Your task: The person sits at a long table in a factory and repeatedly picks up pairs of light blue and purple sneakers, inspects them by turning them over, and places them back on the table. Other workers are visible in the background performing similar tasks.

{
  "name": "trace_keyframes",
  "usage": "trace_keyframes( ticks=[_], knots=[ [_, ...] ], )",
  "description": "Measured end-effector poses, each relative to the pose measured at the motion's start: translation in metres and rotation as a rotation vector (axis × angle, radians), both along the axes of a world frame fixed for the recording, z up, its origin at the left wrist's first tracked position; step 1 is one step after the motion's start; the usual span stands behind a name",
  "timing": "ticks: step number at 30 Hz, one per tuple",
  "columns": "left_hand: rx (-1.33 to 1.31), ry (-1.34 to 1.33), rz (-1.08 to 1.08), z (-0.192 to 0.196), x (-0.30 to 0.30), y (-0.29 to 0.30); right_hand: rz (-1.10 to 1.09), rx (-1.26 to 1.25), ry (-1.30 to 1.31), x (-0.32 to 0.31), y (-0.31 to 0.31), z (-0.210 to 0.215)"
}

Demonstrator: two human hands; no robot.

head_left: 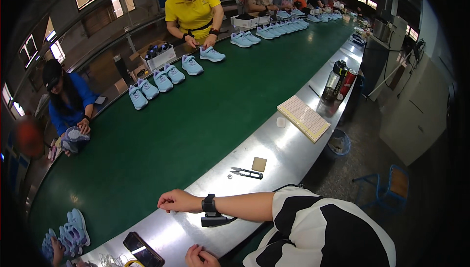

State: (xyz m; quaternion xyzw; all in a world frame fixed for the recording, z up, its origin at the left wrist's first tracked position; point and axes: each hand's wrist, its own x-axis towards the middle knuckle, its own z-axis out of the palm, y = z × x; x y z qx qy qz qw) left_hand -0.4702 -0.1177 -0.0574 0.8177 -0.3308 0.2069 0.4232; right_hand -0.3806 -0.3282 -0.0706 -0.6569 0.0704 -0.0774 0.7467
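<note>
Over the steel ledge, at the belt's near edge, my right hand (178,202) hangs with fingers loosely curled and nothing visible in them. Its wrist wears a black strap with a dark device and cable. My left hand (200,256) is lower in the picture, also curled in, partly cut off by the lower edge; I see nothing in it. Beyond my right forearm lie black thread snips (247,173), a beige square block (259,164) and a small round metal piece (230,176). A phone (143,250) lies left of my left hand.
A green belt (205,125) carries light-blue shoes (164,81) along its far side. Upside-down shoes (76,230) and another person's hand (58,252) are at lower left. Workers sit opposite. On the ledge are a printed sheet pad (303,118), bottle (334,81) and red can (347,83).
</note>
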Motion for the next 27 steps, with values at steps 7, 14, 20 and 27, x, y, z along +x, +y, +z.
trace_keyframes(
  ticks=[7, 14, 20, 27],
  knots=[
    [-0.063, 0.005, 0.008, -0.033, 0.006, 0.002, 0.0, -0.013, -0.053, 0.006, 0.0, -0.012],
    [0.0, 0.086, -0.067, -0.02, 0.009, 0.005, -0.04, 0.156, 0.02, -0.007, -0.005, 0.002],
    [-0.092, 0.309, -0.145, 0.018, 0.063, 0.037, -0.04, 0.293, 0.096, -0.013, 0.002, 0.018],
    [0.194, 0.167, 0.128, 0.049, 0.236, 0.117, -0.053, 0.355, 0.134, -0.009, 0.0, 0.023]
  ],
)
